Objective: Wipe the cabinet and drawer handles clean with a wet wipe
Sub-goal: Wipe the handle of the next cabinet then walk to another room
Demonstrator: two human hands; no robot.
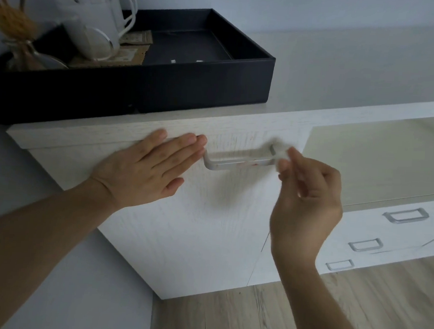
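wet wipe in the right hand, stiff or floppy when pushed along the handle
Probably floppy: the wet wipe looks bunched, pinched by the right hand. Likely very light, since fingertips alone carry it. It should wrap around the handle rather than slide stiffly.

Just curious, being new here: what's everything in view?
Cabinet: one, pale wood-grain, centre.
Cabinet handle: one, silvery, between the hands.
Wet wipe: one, white, at the handle's right end.
Drawer handles: three, silvery, lower right.
Tray: one, black, on the cabinet top.
Cups: at least two, white, in tray.
Reed bottle: one, clear, tray's left end.
Left hand: one, flat on the cabinet front.
Right hand: one, pinching the wet wipe.
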